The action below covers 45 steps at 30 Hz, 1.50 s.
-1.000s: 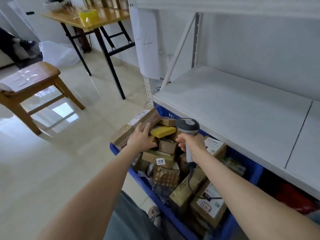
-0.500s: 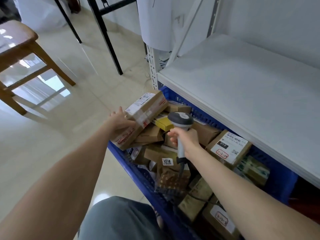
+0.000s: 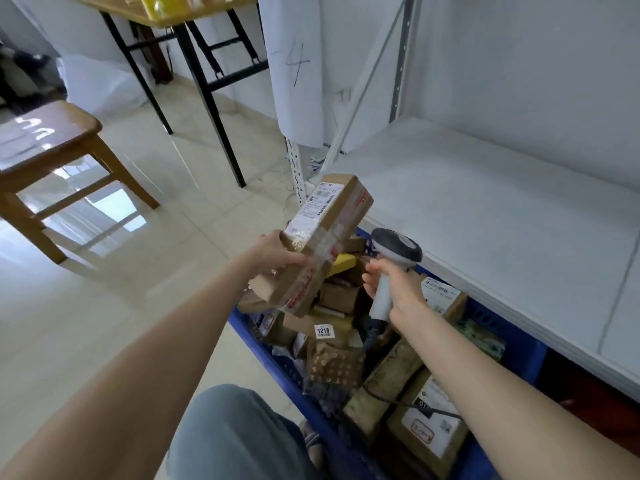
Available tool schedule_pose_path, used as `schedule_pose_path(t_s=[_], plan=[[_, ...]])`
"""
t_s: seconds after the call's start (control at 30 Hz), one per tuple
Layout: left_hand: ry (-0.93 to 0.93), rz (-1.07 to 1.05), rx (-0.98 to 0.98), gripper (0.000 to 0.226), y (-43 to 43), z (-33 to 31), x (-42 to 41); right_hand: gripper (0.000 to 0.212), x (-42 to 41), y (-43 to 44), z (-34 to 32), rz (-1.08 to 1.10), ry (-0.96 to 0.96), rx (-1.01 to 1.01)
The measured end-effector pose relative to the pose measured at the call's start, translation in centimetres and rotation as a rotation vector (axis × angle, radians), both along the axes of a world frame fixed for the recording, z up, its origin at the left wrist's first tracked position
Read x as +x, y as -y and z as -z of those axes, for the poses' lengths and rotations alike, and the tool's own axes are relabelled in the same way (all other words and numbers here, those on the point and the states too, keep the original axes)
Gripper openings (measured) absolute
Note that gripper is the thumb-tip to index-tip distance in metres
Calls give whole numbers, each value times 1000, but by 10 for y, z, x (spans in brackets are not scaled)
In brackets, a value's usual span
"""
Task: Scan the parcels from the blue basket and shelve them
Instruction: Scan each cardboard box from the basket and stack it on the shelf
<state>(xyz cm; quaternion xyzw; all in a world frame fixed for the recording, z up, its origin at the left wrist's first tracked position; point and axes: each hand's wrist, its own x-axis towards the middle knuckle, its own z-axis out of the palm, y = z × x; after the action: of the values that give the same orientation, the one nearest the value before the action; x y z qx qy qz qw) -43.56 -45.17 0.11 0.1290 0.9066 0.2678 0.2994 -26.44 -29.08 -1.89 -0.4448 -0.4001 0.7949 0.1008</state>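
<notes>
Left hand (image 3: 277, 252) grips long parcel (image 3: 322, 237) above basket (image 3: 277, 358); right hand (image 3: 398, 289) grips scanner (image 3: 394, 258) beside shelf edge (image 3: 485, 306).

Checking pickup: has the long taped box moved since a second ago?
Yes. The left hand has lifted the long taped box off the pile in the blue basket; its top end now reaches the white shelf edge.

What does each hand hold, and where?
Left hand: long brown cardboard parcel, at its left edge, mid-length. Right hand: grey barcode scanner, by its handle.
</notes>
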Motion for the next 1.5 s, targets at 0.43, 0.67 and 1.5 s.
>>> schedule_pose_path(t_s=[0.43,0.67,1.5], plan=[[143,17,181,83,-70,0,187,30,150,-31,-28,35,-52,-200],[447,-119,523,52,-69,1,212,20,193,-47,-13,121,-75,-191],[536,61,650,55,-71,-1,229,23,218,-59,-16,4,-18,119]])
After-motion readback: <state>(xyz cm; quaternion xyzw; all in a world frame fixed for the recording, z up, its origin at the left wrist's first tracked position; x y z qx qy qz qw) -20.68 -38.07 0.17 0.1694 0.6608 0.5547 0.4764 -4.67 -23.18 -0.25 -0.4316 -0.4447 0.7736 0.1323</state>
